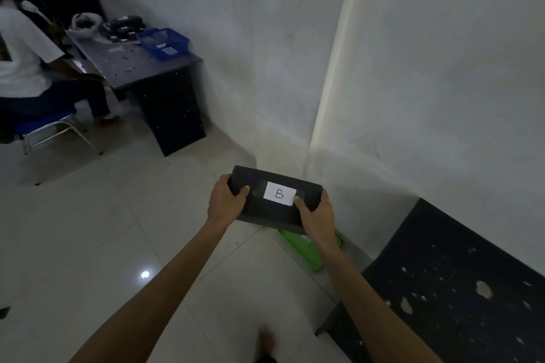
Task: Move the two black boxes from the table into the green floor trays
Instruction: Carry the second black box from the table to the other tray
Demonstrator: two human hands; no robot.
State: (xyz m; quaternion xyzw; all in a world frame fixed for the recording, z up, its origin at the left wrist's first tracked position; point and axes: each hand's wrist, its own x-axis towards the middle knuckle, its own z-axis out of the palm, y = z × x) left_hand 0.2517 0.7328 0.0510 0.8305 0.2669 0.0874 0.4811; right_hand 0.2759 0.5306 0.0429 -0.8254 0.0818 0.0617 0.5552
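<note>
I hold a black box (pixel 265 209) with a white label marked "B" out in front of me, above the floor near the wall corner. My left hand (pixel 225 200) grips its left end and my right hand (pixel 317 216) grips its right end. Directly below the box, a green tray (pixel 306 250) lies on the floor against the wall; the box and my right arm hide most of it. Only one box and one tray show.
A worn black table (pixel 460 289) stands at the lower right against the wall. At the far left a person in a white top sits on a blue chair (pixel 44 127) at a dark desk (pixel 138 68) carrying a blue basket (pixel 163 43). The floor is pale tile.
</note>
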